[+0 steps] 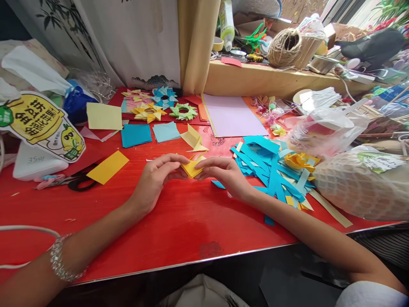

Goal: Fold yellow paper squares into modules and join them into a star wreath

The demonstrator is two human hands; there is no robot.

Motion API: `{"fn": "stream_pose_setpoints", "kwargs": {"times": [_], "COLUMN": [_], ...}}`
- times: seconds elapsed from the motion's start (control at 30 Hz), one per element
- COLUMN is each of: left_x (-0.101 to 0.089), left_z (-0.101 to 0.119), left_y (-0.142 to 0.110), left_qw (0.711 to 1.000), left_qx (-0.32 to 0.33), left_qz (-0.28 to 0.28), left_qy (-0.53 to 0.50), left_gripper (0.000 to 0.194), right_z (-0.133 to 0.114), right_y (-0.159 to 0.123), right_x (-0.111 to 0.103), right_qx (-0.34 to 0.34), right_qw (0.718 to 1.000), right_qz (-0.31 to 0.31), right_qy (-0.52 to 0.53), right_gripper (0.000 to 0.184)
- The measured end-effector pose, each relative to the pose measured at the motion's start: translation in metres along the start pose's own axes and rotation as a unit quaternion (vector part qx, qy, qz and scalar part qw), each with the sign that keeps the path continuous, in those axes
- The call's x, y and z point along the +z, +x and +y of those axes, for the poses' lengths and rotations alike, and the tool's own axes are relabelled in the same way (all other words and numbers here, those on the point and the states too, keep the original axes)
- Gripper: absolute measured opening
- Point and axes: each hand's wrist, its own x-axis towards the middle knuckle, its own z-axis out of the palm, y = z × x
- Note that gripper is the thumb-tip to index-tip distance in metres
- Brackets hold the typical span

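Yellow paper (192, 169), small and already folded, sits between the two hands over the middle of the red table (172, 243). Left hand (158, 177) pinches its left side, thumb against bent fingers; right hand (225, 172) pinches the right side the same way. Hidden fingertips; cannot tell how hard they press, nor whether the paper touches the table.

Just beyond it: a cream folded paper (193, 139). Farther back, four paper rings (183, 111) with pointed edges. Left of the left hand, a flat yellow sheet (108, 167) overlaps the scissors (82, 183). Blue strips (273, 164) heaped near the right forearm.

On handling, my judgement: looks like fold work. Best to line up edges and corners before pressing, hold one side steady, run a thumbnail outward along the crease. Small piece, so a slight skew would likely show at the points. Resting it on the bare tabletop nearer the body should give a sharper crease than pinching alone, clear of the strips.
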Motion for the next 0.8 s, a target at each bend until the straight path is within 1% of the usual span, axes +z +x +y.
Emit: {"fn": "stream_pose_setpoints", "kwargs": {"times": [0.07,0.13,0.23,0.3,0.37,0.47,0.6,0.7,0.8], "left_x": [0.001,0.0016,0.0012,0.0007,0.0005,0.0009,0.0017,0.002,0.0023], "left_z": [0.0006,0.0005,-0.0002,-0.0003,-0.0002,-0.0001,-0.0002,0.0002,0.0004], "left_y": [0.0002,0.0008,0.0015,0.0015,0.0012,0.0005,-0.0009,-0.0031,-0.0056], "left_qw": [0.999,0.994,0.987,0.985,0.983,0.98,0.977,0.971,0.964], "left_qx": [0.02,0.038,0.064,0.072,0.077,0.082,0.075,0.083,0.083], "left_qz": [0.02,0.045,0.065,0.062,0.052,0.046,0.05,0.045,0.02], "left_qy": [0.042,0.092,0.13,0.143,0.162,0.176,0.194,0.221,0.25], "left_gripper": [0.013,0.019,0.026,0.023,0.022,0.027,0.028,0.028,0.03], "right_z": [-0.0029,-0.0055,-0.0081,-0.009,-0.0093,-0.0081,-0.005,-0.0025,-0.0006], "right_y": [-0.0004,-0.0003,0.0008,0.0018,0.0025,0.0024,0.0009,-0.0003,-0.0015], "right_x": [0.0014,0.0031,0.0049,0.0053,0.0054,0.0051,0.005,0.0066,0.0092], "right_qx": [0.004,0.012,0.036,0.064,0.099,0.137,0.129,0.122,0.126], "right_qw": [1.0,1.0,0.999,0.997,0.995,0.99,0.991,0.991,0.988], "right_qz": [-0.001,0.002,0.032,0.039,0.015,-0.024,-0.03,-0.034,-0.064], "right_qy": [-0.018,-0.006,0.02,0.008,-0.019,-0.034,-0.029,-0.041,-0.063], "right_gripper": [0.015,0.01,0.012,0.017,0.022,0.025,0.024,0.024,0.023]}}
